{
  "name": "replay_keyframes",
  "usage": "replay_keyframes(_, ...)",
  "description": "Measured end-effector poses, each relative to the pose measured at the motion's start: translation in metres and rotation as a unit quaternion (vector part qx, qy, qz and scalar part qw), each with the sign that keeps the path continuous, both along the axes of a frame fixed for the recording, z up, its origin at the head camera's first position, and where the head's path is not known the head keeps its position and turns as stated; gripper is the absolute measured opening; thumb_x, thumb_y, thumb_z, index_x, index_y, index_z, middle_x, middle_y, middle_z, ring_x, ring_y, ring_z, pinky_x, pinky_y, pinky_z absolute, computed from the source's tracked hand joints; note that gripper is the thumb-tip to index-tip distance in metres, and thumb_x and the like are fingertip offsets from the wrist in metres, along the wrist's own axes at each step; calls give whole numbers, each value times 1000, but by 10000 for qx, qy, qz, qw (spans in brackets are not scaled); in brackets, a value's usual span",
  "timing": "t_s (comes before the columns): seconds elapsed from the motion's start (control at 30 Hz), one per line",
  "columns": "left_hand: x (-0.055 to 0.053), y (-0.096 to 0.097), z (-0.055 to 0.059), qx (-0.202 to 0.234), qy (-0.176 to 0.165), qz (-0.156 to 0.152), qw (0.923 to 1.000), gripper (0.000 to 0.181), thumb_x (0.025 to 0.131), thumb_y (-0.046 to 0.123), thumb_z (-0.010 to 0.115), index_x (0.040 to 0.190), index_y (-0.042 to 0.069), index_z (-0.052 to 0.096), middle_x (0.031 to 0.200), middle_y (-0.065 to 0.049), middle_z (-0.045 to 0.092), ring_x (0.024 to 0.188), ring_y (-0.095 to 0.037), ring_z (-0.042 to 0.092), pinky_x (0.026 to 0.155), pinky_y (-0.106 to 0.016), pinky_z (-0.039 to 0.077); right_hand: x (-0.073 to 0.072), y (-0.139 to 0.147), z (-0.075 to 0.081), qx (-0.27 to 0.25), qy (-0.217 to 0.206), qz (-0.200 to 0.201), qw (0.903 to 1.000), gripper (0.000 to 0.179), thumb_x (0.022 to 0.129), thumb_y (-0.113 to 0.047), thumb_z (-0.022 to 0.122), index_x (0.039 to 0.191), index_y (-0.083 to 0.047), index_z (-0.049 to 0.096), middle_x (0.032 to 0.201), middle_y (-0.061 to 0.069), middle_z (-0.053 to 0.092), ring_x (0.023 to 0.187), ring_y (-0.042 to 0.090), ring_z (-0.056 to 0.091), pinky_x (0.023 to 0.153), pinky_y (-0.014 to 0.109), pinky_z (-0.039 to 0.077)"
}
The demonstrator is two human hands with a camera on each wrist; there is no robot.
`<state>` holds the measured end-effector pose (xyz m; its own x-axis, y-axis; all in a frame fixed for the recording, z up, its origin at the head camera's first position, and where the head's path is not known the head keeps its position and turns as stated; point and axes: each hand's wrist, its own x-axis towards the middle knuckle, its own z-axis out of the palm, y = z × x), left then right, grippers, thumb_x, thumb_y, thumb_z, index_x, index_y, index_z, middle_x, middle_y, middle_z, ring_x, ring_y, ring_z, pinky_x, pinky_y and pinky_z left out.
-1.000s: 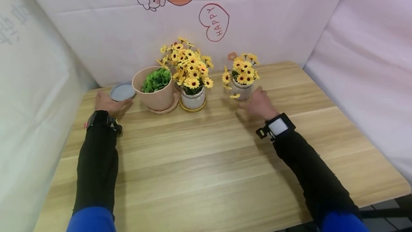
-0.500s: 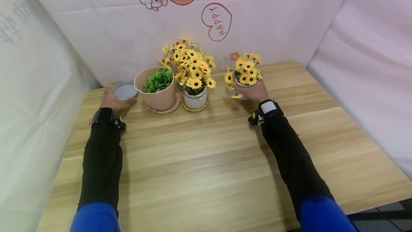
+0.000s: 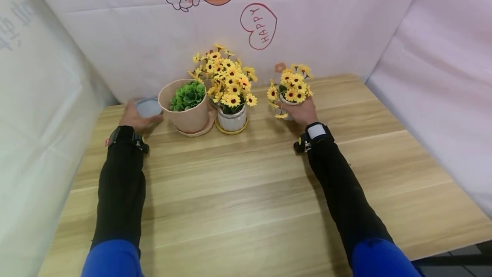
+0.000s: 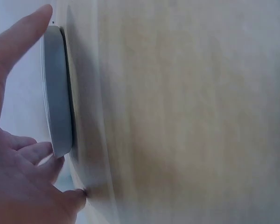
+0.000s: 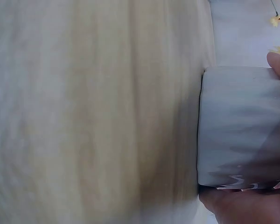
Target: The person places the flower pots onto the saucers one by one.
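Note:
My left hand (image 3: pixel 135 119) curls round the small grey-blue saucer (image 3: pixel 149 107) at the table's back left. In the left wrist view, the thumb reaches one end of the saucer (image 4: pixel 56 93), with fingertips at the other. On the right, my right hand (image 3: pixel 303 112) grips a small whitish pot of yellow flowers (image 3: pixel 295 84). The right wrist view shows this pot (image 5: pixel 242 126) between thumb and fingers, its base close against the tabletop. Beside the saucer stands a pink pot (image 3: pixel 188 116) with a green plant (image 3: pixel 188 96), on a pink saucer (image 3: pixel 196 132).
Between the hands, another white pot (image 3: pixel 232 119) of taller yellow flowers (image 3: pixel 226 76) stands on a yellow saucer (image 3: pixel 232 131), close to the pink pot. A printed white cloth (image 3: pixel 326 25) hangs behind the wooden table (image 3: pixel 230 204).
My right hand has moved in from beside the right-hand flower pot and taken hold of it. The left hand stays around the grey-blue saucer.

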<state>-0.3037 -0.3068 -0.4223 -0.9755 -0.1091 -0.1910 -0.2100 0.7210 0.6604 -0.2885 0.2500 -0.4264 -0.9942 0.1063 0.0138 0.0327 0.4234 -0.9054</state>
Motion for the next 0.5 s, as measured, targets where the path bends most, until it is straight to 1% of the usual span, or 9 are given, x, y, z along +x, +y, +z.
replay_keyframes(0.1, -3, 0, -2, -28, 10, -125, 9999, 125, 86, 60, 80, 166, 1, 4, 162, -39, 26, 147, -57, 32, 121, -69, 33, 0, 0, -2, -23, 24, 81, 10000, 89, 87, -43, 87, 161, -25, 39, 161, 9, 49, 152, 30, 44, 128, 51, 33)
replay_keyframes(0.27, -4, -2, -2, -356, 264, -448, 9980, 113, 94, 48, 74, 165, -6, 5, 158, -43, 27, 145, -60, 32, 119, -69, 33, -1, -2, -3, -48, 122, 192, 9997, 86, 88, -39, 87, 160, -27, 41, 159, 7, 51, 150, 29, 46, 127, 51, 35)
replay_keyframes(0.37, -3, 1, 2, -418, 295, -452, 9977, 110, 95, 44, 74, 164, -9, 5, 157, -45, 27, 144, -61, 33, 119, -70, 32, -2, -2, -3, -41, 120, 182, 9998, 85, 89, -37, 86, 160, -27, 41, 159, 7, 52, 150, 28, 46, 128, 50, 34)
replay_keyframes(0.5, -2, 5, 5, -462, 208, -415, 9979, 110, 95, 42, 74, 162, -12, 6, 156, -46, 28, 143, -61, 34, 119, -69, 33, -1, -1, -2, -21, 53, 124, 9999, 86, 89, -40, 86, 160, -27, 41, 159, 7, 51, 151, 27, 46, 128, 49, 34)
